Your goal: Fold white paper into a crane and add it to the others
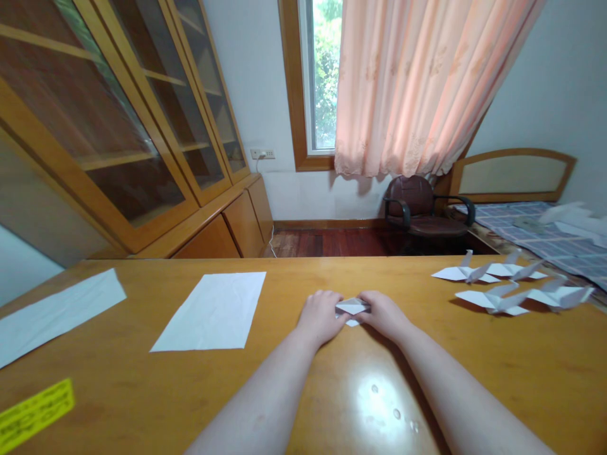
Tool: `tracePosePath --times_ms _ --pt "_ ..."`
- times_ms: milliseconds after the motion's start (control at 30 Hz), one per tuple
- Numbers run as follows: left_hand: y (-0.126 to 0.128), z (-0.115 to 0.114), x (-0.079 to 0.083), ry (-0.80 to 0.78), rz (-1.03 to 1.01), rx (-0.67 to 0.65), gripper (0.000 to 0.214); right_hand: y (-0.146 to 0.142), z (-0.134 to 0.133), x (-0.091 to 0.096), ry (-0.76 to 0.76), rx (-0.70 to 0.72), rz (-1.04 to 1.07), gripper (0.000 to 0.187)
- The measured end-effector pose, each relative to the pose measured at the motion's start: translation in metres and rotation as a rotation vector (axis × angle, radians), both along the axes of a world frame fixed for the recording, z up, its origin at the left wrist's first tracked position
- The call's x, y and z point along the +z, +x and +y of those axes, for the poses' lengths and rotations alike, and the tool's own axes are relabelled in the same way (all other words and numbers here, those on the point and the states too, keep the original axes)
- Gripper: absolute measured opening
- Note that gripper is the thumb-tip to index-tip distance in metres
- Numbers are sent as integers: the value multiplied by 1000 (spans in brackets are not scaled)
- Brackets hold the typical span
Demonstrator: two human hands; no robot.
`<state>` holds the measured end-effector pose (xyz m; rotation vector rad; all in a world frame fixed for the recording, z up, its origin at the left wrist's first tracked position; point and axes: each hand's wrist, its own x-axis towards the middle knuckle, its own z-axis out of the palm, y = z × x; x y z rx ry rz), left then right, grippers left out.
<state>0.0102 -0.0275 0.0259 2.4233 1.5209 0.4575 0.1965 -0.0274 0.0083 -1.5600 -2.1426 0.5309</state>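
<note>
A small folded piece of white paper [352,307] is held between both hands, low over the middle of the wooden table [284,392]. My left hand [323,318] closes on its left edge, with the thumb toward me. On the opposite edge, my right hand [385,314] grips it the same way. A pointed flap shows between the thumbs; the side edges are hidden by the fingers. Several folded paper cranes [493,298] stand at the right of the table. A flat white sheet of paper [213,313] lies to the left of my hands.
Another white sheet [61,313] lies at the far left, with a yellow note with writing [35,414] nearer me. Beyond the table are a glass-fronted cabinet [190,151], an office chair [420,208] and a bed [535,221]. A pink curtain [417,82] hangs by the window.
</note>
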Motion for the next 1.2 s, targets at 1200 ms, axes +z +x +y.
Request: tracePosePath --times_ms 1200 --pt "1 -3 5 19 15 -97 32 12 4 -3 322 130 97 34"
